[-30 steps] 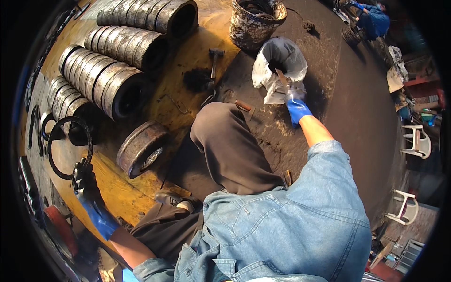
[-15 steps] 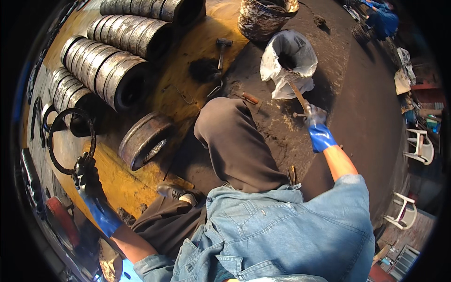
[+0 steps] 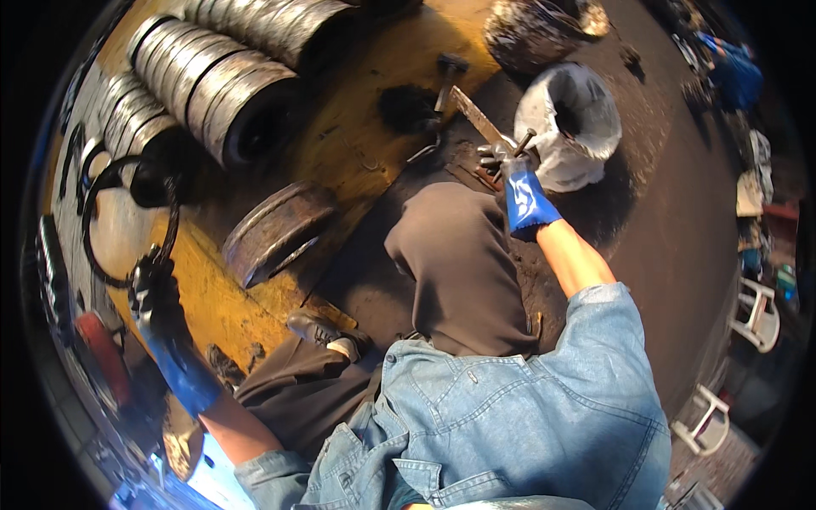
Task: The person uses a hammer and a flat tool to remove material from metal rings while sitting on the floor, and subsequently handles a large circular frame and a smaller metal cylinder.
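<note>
My left hand [image 3: 155, 293], in a blue glove with dark stained fingers, is closed on a dark ring [image 3: 88, 231] held upright at the left. My right hand [image 3: 512, 170], gloved in blue, grips a flat brown strip-shaped tool [image 3: 476, 116] whose far end points toward a hammer [image 3: 449, 78]. A short bolt-like pin [image 3: 526, 140] sticks out beside that fist; I cannot tell whether it belongs to the tool. Just right of this hand stands a bucket lined with a white bag [image 3: 544, 115]. Between my hands a thick metal ring [image 3: 279, 228] leans on the yellow plate.
Rows of stacked metal rings [image 3: 204, 85] lie at the far left. A crusted bucket [image 3: 535, 34] stands behind the bagged one. Bent hooks [image 3: 361, 153] lie near the hammer. White plastic chairs [image 3: 755, 314] and another person in blue [image 3: 735, 72] are at the right.
My right hand has swung left, taking the flat tool away from the bag's mouth toward the hammer. My left hand still holds the ring. The whole view has shifted a little.
</note>
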Action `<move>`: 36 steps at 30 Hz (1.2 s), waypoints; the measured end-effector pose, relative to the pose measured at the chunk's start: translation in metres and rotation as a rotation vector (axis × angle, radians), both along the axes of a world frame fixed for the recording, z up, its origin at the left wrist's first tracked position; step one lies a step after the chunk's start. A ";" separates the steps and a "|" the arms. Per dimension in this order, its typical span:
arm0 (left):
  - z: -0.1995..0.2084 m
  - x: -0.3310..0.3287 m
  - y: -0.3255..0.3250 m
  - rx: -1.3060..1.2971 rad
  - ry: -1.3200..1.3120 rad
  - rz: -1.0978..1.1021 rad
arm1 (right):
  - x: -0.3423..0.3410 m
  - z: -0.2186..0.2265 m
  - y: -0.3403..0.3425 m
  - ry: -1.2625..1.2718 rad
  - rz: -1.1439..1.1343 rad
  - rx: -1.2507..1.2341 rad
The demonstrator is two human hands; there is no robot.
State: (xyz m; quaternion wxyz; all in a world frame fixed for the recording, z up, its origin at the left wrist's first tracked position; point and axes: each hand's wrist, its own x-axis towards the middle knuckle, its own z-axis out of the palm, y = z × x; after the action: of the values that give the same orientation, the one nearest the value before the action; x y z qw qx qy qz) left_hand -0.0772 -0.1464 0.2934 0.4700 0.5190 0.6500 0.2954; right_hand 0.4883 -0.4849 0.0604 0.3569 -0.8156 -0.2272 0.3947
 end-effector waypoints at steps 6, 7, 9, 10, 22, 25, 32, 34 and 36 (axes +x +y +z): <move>-0.002 0.011 -0.023 0.287 -0.297 -0.035 | 0.030 0.058 0.081 0.043 0.048 0.241; 0.001 0.012 -0.025 0.307 -0.310 -0.062 | 0.040 0.077 0.098 0.106 0.034 0.302; 0.008 0.010 -0.040 0.342 -0.237 -0.132 | 0.052 0.117 0.142 0.291 0.032 0.415; 0.005 0.013 -0.044 0.347 -0.190 -0.170 | 0.050 0.133 0.168 0.392 0.051 0.458; -0.008 -0.009 -0.078 0.313 0.063 -0.292 | -0.157 0.196 0.306 0.691 0.305 0.391; -0.009 -0.015 -0.080 0.299 0.076 -0.294 | -0.193 0.191 0.290 0.194 0.487 0.470; -0.019 -0.025 -0.082 0.285 0.076 -0.292 | -0.241 0.209 0.284 0.419 0.408 0.497; -0.019 -0.025 -0.083 0.285 0.078 -0.287 | -0.248 0.214 0.285 0.458 0.401 0.499; -0.017 -0.024 -0.083 0.282 0.083 -0.280 | -0.255 0.218 0.285 0.497 0.402 0.499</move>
State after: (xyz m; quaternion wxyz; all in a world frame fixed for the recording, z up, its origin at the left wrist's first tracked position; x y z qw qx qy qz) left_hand -0.1007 -0.2297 0.2762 0.4018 0.6770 0.5423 0.2936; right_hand 0.2332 -0.1998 0.2782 0.5039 -0.5230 -0.3778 0.5743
